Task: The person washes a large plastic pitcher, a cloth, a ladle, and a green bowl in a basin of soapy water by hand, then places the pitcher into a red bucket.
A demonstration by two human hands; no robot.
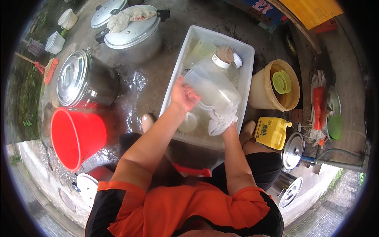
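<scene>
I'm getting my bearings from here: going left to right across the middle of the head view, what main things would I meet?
Round red plastic bucket, the person's bare left hand, crumpled white cloth, yellow plastic jug, green rounded object.

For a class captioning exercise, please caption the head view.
Left hand at a clear plastic container, right hand holding a white cloth, over a large white tub.

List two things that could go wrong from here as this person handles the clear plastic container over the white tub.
The tilted clear plastic container could slip: the left hand is near its edge, and the white cloth in the right hand may slide against it. Footing could also be slippery, as the ground beside the white tub looks wet.
</scene>
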